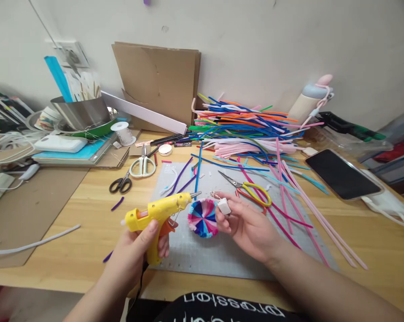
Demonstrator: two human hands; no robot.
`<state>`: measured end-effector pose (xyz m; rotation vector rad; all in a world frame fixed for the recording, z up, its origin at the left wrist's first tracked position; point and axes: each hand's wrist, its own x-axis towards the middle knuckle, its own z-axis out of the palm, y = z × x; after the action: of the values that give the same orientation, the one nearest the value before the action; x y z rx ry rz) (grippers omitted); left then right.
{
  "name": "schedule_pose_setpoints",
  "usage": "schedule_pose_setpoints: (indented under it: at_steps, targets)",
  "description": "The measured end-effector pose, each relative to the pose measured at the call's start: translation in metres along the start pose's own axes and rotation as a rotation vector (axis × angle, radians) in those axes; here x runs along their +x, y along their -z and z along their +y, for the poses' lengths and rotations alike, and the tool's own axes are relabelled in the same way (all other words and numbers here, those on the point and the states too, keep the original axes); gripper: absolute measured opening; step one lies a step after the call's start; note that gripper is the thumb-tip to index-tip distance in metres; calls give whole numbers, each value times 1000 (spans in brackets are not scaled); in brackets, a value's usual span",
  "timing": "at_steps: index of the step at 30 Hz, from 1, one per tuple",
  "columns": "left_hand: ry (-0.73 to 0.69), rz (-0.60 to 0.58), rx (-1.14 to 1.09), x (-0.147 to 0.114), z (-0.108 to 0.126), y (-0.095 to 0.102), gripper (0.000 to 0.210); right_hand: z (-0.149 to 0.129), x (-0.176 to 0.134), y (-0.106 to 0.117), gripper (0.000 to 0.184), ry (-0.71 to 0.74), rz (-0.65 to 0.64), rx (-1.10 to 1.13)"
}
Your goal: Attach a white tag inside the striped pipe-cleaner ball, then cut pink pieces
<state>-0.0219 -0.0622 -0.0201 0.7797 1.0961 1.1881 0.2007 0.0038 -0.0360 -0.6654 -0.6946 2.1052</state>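
Note:
In my left hand [144, 243] is a yellow hot glue gun [158, 210], its metal nozzle pointing right; the fingers wrap round its handle by the orange trigger. My right hand [247, 223] pinches a small white block [224, 206] between thumb and fingers, just right of the nozzle and apart from it. A round disc of pink, blue and purple fuzzy wedges [203, 218] lies on the grey cutting mat [188, 259] between the hands, its right edge partly behind my right fingers. Yellow-and-orange-handled scissors [255, 192] lie beyond my right hand.
A heap of coloured pipe cleaners [242, 125] lies at the back, with loose pink ones [319, 214] at right. White-handled scissors [143, 166] and black scissors [120, 183] lie left. A phone [343, 173] rests at right. Cardboard sheets [158, 85] lean against the wall.

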Motion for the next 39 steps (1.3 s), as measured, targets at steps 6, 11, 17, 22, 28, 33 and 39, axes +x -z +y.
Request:
schedule_pose_setpoints:
  at_steps: [6, 11, 17, 22, 28, 33, 39]
  targets:
    - [-19, 129, -14, -2, -5, -9, 36, 2, 0, 2, 21, -76, -62, 85]
    - [-1, 183, 4, -5, -3, -19, 41, 2, -1, -1, 22, -29, -95, 29]
    - [-91, 124, 45, -6, -6, -17, 39, 2, -3, -3, 27, -25, -76, -16]
    - [-155, 197, 216, -8, -14, -7, 36, 5, -4, -2, 30, -37, -77, -23]
    - [-166, 253, 275, -11, -13, -7, 32, 6, -4, -2, 27, -49, -79, -19]
    - [-175, 274, 339, -12, -10, -9, 35, 6, -4, -3, 29, -49, -77, -31]
    - [-184, 279, 318, -11, -9, -10, 31, 7, -5, -3, 32, -45, -82, -44]
